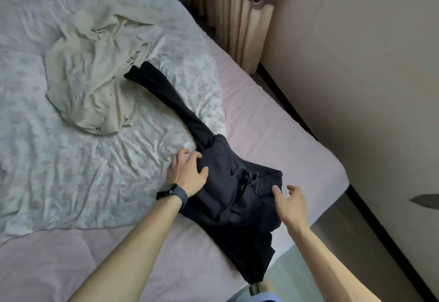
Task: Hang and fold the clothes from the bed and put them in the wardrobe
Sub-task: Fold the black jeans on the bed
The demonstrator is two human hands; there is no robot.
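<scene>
Dark navy trousers (228, 197) lie across the bed's near right corner, with the waist end near me and one leg stretching away to the upper left. My left hand (186, 171) presses flat on the trousers' left edge, fingers spread. My right hand (291, 203) hovers at the trousers' right edge with relaxed fingers, the fingertips touching the cloth. A crumpled cream garment (92, 76) lies further up the bed, beside the far end of the trouser leg.
A floral white quilt (59, 171) covers most of the pink mattress (273, 121). The bed's corner ends at the right, with a narrow strip of floor (351, 237) and a beige wall (368, 64) beyond. Curtains (237, 11) hang at the top.
</scene>
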